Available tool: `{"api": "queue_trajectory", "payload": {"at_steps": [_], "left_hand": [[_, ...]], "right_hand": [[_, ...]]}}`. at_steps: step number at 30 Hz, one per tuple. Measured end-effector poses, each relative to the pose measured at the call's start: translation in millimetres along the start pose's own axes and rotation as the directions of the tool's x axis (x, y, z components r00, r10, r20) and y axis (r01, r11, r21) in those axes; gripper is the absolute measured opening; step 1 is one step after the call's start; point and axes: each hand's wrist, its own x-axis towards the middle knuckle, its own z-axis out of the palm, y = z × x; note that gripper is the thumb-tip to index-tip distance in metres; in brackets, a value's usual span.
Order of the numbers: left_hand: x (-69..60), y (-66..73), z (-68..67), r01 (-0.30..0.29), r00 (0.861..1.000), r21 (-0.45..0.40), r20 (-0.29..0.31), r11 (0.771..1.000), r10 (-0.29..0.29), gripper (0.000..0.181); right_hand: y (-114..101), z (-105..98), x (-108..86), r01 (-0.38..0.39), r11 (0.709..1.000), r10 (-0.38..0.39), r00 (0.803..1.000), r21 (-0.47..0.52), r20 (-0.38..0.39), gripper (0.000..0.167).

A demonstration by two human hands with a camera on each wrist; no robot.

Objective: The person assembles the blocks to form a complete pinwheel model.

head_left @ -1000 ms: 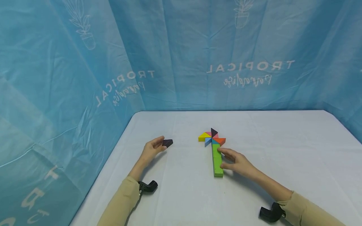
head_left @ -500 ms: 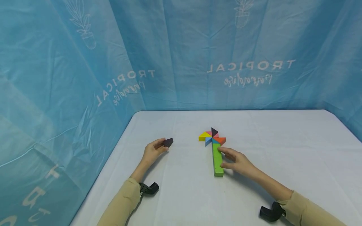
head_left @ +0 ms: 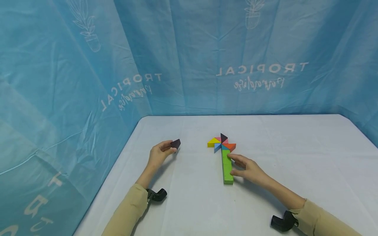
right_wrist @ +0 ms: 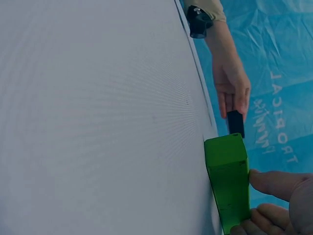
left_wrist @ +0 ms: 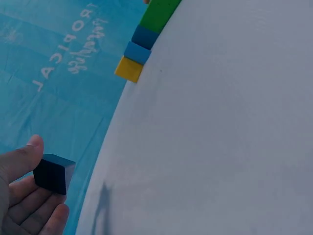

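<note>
Left of the pinwheel, my left hand [head_left: 157, 155] pinches a small black block [head_left: 176, 143] between thumb and fingers, above the table. In the left wrist view the black block [left_wrist: 50, 177] shows slanted faces. My right hand [head_left: 249, 168] rests its thumb and fingertips against the right side of a row of green blocks [head_left: 227, 173] lying on the table. At the row's far end, small triangular blocks form a pinwheel, including a yellow block [head_left: 211, 143], a light blue block [head_left: 217, 147], an orange block [head_left: 230, 146] and a black triangle [head_left: 223, 137].
A white-covered table [head_left: 189, 209] lies under both hands. Blue printed cloth [head_left: 189, 59] hangs behind it and along its left and right sides. Black wrist devices [head_left: 157, 195] sit at both beige sleeves.
My left hand has tipped the black block upward and raised it slightly. The right hand, the green blocks and the pinwheel blocks stay in place.
</note>
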Motion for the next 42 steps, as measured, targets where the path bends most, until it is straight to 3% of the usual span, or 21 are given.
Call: {"api": "queue_trajectory", "payload": {"at_steps": [7, 18, 27, 38, 42], "left_hand": [[4.2, 17.7, 14.0, -0.044, 0.999, -0.051, 0.017, 0.998, 0.045, 0.054], [3.0, 42.2, 63.4, -0.038, 0.995, -0.044, 0.090, 0.998, 0.042, 0.050], [0.0, 58.9, 96.7, -0.049, 0.985, -0.098, 0.161, 0.994, 0.064, 0.050], [-10.6, 59.7, 119.3, -0.081, 0.978, -0.004, 0.192, 0.997, 0.080, 0.046], [-13.1, 57.2, 125.8, -0.080, 0.975, -0.008, 0.206, 0.997, 0.080, 0.047]], "right_hand": [[1, 0, -0.1, -0.002, 1.000, 0.002, 1.000, 0.004, 0.001, 0.065], [2, 1, -0.1, 0.001, 0.999, -0.001, 1.000, 0.039, 0.007, 0.065], [-1, 1, -1.1, -0.016, 1.000, 0.016, 1.000, 0.015, -0.010, 0.065], [2, 1, 0.0, -0.010, 1.000, 0.010, 1.000, 0.015, -0.004, 0.065], [0, 1, 0.4, -0.006, 1.000, 0.006, 1.000, 0.014, -0.006, 0.065]]}}
